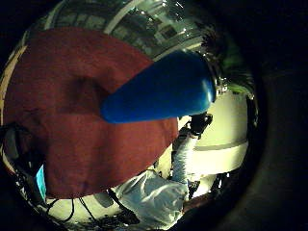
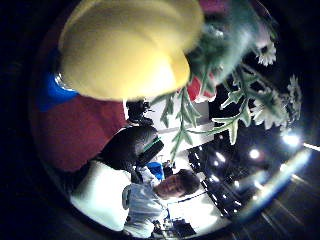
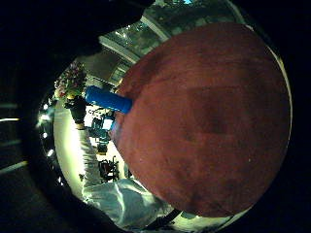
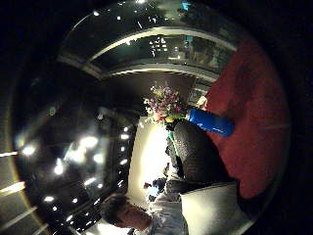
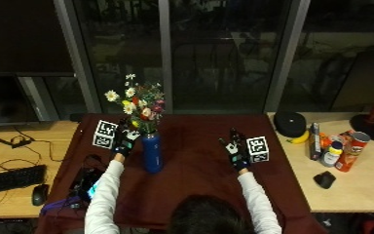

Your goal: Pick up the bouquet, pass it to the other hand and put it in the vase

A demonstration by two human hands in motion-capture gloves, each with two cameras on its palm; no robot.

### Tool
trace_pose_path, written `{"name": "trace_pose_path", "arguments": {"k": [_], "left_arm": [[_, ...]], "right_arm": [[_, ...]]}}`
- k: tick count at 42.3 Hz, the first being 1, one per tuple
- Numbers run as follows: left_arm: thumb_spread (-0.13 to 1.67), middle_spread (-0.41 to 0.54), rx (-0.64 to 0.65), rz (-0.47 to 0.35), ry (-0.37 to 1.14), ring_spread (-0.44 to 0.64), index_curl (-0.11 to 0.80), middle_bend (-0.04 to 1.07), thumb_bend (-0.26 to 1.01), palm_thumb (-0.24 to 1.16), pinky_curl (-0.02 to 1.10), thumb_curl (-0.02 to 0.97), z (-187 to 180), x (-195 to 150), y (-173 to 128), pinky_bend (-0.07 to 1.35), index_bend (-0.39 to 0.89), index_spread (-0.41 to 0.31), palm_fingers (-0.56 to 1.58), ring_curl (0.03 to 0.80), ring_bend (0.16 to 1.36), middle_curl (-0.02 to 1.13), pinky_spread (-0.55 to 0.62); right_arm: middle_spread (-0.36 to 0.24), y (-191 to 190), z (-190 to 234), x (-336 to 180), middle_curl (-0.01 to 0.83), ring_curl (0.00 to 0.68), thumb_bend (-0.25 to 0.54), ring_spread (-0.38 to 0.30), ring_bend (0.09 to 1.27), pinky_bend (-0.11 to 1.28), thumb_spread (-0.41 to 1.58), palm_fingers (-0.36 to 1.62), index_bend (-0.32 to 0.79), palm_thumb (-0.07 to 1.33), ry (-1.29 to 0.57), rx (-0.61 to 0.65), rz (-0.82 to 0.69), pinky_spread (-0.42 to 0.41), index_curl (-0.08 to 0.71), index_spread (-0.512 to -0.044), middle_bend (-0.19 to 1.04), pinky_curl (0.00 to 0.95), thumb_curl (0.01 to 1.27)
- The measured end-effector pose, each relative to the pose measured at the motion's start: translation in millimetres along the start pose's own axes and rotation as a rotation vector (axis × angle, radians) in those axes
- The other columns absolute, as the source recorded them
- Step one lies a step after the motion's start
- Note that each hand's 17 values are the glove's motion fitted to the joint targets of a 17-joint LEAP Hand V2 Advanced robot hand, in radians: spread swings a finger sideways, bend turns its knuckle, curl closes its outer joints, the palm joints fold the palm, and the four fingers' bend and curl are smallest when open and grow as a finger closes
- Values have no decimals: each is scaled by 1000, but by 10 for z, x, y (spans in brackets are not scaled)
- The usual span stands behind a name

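The bouquet (image 5: 138, 109) of white, yellow and pink flowers stands upright in the blue vase (image 5: 151, 153) on the dark red cloth (image 5: 193, 170). My left hand (image 5: 126, 140) is raised right beside the vase's mouth and the stems, palm toward them and fingers straight, gripping nothing that I can see. Its palm views are filled by the vase (image 1: 163, 89) and a yellow flower (image 2: 130, 45). My right hand (image 5: 234, 148) hovers open over the cloth well to the right, holding nothing. From there the bouquet (image 4: 164, 105) and vase (image 3: 109, 100) look small.
Right of the cloth on the wooden table lie a black round thing (image 5: 289, 122), a banana (image 5: 297, 139), several cans and bottles (image 5: 343, 151) and a black mouse (image 5: 324, 179). A keyboard (image 5: 9, 178) and mouse (image 5: 38, 195) lie at the left. Dark windows stand behind.
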State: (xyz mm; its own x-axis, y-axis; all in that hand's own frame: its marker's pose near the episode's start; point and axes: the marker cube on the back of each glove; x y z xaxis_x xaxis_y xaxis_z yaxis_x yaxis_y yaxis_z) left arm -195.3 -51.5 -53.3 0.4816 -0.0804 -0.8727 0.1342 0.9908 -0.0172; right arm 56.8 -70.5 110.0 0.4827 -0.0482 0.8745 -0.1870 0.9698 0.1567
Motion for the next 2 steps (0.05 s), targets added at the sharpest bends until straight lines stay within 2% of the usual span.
{"name": "trace_pose_path", "arguments": {"k": [2], "left_arm": [[744,427,1,-4,-4,498,85,174,-42,240,304,369,-15,16,11,287,80,186,-160,275,571,246,468]], "right_arm": [[47,83,43,-95,317,282,-24,145,435,550,1075,109,140,490,-112,-95,-23,298,240,-324,188,345,371]]}}
